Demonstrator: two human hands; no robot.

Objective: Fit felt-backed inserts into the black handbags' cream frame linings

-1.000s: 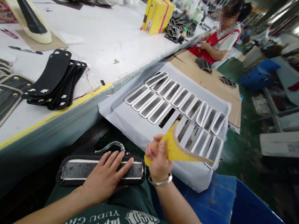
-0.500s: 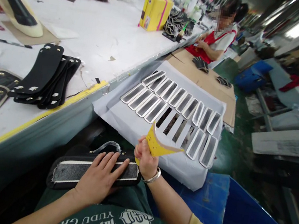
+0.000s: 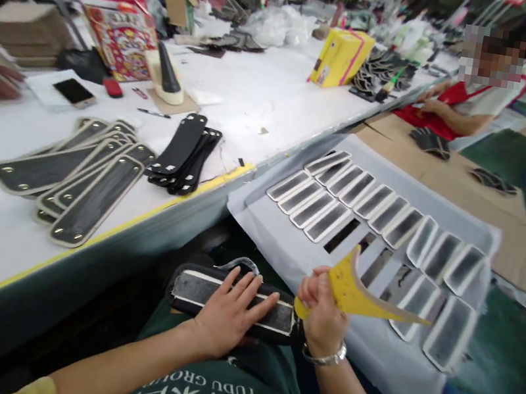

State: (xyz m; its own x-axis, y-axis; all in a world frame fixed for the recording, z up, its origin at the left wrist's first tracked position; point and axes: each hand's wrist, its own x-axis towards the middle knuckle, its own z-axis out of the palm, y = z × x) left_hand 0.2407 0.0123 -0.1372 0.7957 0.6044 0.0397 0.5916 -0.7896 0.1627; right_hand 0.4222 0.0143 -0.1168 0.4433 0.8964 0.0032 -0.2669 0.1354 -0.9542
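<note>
A long black padded piece with a grey strip edged in white lies across my lap. My left hand rests flat on top of it, fingers spread. My right hand is closed round the narrow end of a yellow tool with a wide, flared, curved end, just right of the padded piece. The flared end points right, in front of a pale sheet that bears rows of white-edged dark strips. A thin cord-like loop shows behind the padded piece.
On the white table lie studded straps, black straps, a phone, a pen and a yellow box. A co-worker in a red apron sits at right. The table edge runs at my left.
My view has swung left, so the scene shifts right and more of the table shows. My left hand stays flat on the padded piece; my right hand still grips the yellow tool.
</note>
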